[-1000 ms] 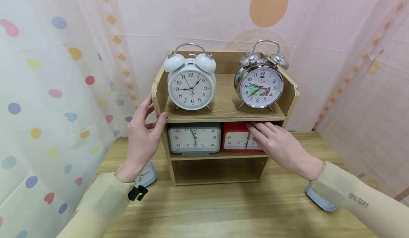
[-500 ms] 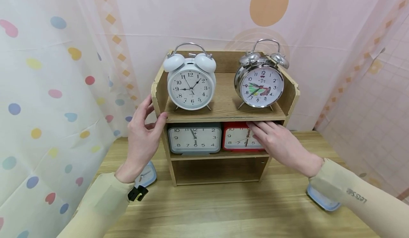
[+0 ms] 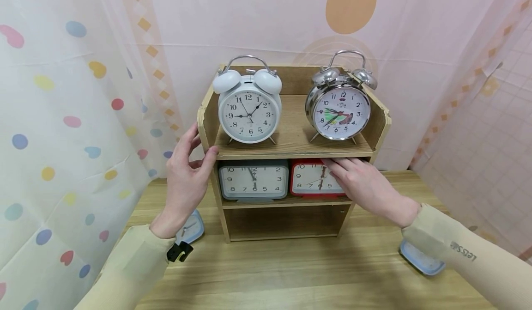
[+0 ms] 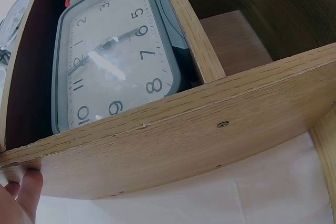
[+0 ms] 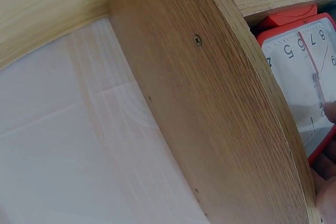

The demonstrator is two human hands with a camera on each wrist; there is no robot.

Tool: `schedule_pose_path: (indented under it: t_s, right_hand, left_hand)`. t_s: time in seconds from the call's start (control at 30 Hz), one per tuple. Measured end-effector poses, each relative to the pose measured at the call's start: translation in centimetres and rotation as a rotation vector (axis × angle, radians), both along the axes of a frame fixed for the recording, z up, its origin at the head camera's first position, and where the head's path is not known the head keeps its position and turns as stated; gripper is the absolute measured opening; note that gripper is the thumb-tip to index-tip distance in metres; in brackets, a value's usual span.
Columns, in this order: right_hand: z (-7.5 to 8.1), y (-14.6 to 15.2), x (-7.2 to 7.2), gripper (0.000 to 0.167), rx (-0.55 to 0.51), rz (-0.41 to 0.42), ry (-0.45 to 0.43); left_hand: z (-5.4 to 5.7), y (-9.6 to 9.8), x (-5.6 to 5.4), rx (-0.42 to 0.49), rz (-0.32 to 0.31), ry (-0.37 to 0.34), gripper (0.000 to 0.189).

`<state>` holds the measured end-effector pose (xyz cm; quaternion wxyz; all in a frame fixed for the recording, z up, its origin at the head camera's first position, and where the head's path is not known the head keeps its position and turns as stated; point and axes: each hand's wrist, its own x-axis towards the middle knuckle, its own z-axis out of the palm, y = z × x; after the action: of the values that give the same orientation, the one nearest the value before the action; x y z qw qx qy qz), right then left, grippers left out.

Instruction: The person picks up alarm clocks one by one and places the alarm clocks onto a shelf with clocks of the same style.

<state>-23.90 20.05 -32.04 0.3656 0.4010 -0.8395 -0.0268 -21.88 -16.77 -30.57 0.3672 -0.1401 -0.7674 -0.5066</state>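
My left hand [image 3: 187,176] holds the left side panel of a small wooden shelf [image 3: 291,154], its thumb at the front edge and its fingers outside. On the middle level sits a grey-blue desk clock [image 3: 254,180], apart from that hand. Beside it stands a red desk clock [image 3: 309,180]. Reaching under the top board, my right hand [image 3: 361,185] grips the red clock at its upper right, covering that corner. In the right wrist view a fingertip lies against the red clock's face [image 5: 299,72], with other fingers at its top edge.
A white twin-bell alarm clock [image 3: 249,116] and a silver twin-bell alarm clock [image 3: 338,113] stand on the top board. Light-blue clocks lie on the wooden table at left [image 3: 192,227] and right [image 3: 421,258], partly behind my forearms. A patterned curtain [image 3: 291,23] hangs behind.
The red clock has shifted slightly up and back beneath the top board, my right hand moving a little with it. My left hand has stayed in place.
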Motion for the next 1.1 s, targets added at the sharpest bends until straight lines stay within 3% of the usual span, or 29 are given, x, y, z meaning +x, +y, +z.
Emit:
schedule_pose_path:
  t_s: [0.27,0.6,1.1]
  right_hand:
    - [0.22,-0.07,0.2,0.05,-0.005,-0.057,-0.059]
    - [0.06,0.14,0.09,0.054,-0.012,-0.023,0.002]
    - [-0.05,-0.06,0.02,0.047,-0.003,-0.016,0.021]
  left_hand:
    - [-0.06,-0.01,-0.03,0.005,-0.005,0.004,0.059]
    - [-0.01,0.04,0.0,0.006,-0.011,0.001,0.059]
    - [-0.05,0.01,-0.05,0.005,-0.016,0.014,0.059]
